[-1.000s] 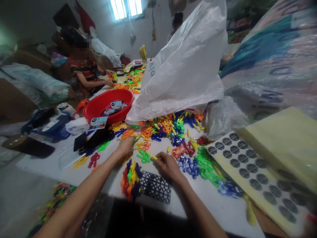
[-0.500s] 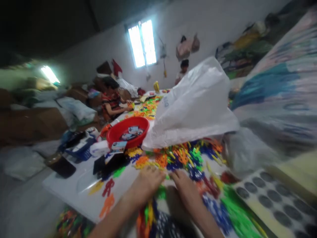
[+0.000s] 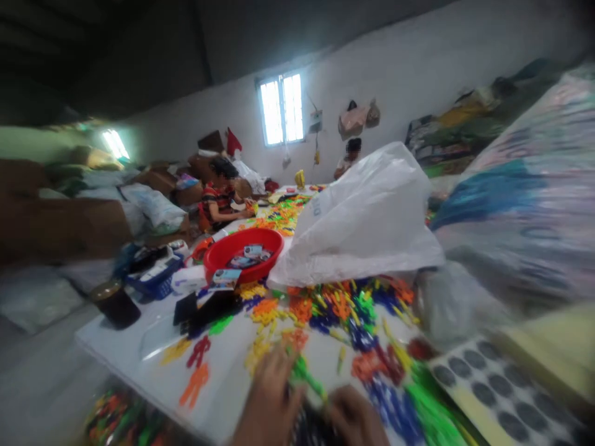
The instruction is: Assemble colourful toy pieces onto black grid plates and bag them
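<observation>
Small coloured plastic toy pieces (image 3: 334, 310) lie scattered over a white table (image 3: 139, 359). My left hand (image 3: 269, 396) and my right hand (image 3: 356, 418) sit close together at the bottom edge of the view, both blurred. A green piece (image 3: 304, 375) lies between them, touching my left hand's fingers. Whether either hand grips it is unclear. A large white plastic bag (image 3: 367, 217) stands behind the pile.
A red basin (image 3: 242, 248) with cards stands at mid-left, beside dark flat objects (image 3: 209, 306) and a dark jar (image 3: 114, 303). A sheet of round grey stickers (image 3: 502, 390) lies at the right. Two other people (image 3: 220, 198) sit at the table's far end.
The camera has tilted up, so my hands have dropped to the bottom edge. They have drawn back toward me from the pile, and the bundle of pieces and black grid are out of view.
</observation>
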Demonstrator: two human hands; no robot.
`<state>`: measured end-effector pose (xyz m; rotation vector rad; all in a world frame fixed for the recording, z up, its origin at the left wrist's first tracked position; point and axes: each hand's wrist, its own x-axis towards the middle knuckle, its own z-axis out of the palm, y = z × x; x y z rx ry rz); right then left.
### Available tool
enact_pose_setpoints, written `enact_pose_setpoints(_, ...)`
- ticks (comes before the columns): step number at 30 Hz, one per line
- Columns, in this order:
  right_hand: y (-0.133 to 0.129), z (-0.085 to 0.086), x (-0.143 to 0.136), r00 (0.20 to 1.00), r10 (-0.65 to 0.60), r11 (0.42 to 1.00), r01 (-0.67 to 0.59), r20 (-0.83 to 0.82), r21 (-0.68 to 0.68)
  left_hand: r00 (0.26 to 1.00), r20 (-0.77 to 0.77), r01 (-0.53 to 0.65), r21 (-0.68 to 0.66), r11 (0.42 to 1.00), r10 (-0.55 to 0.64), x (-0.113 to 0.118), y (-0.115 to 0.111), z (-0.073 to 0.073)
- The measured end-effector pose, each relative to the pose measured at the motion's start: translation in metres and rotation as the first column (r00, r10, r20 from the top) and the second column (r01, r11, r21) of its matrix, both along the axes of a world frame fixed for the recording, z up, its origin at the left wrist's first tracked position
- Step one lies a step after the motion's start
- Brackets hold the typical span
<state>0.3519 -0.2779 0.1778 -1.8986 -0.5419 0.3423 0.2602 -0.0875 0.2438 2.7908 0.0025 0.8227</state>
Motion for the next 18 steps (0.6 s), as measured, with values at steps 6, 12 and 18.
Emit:
enact_pose_setpoints(6, -0.006, 0.05, 0.003, 0.98, 0.004, 0.977, 0.038, -0.2, 0.208, 0.979, -0.189, -0.125, -0.853, 0.506, -0.078, 0.039, -0.005, 0.052)
enact_pose_setpoints(12, -0.006, 0.072, -0.009, 0.951, 0.224, 0.952, -0.167, -0.213, 0.257, 0.879, -0.212, -0.12, -0.965, 0.233, -0.427, 0.04, -0.03, 0.053)
enact_pose_setpoints(18, -0.01, 0.086, -0.008, 0.934, 0.29, 0.947, -0.249, -0.209, 0.201, 0.844, -0.273, -0.043, -0.892, 0.449, -0.461, 0.032, -0.034, 0.068)
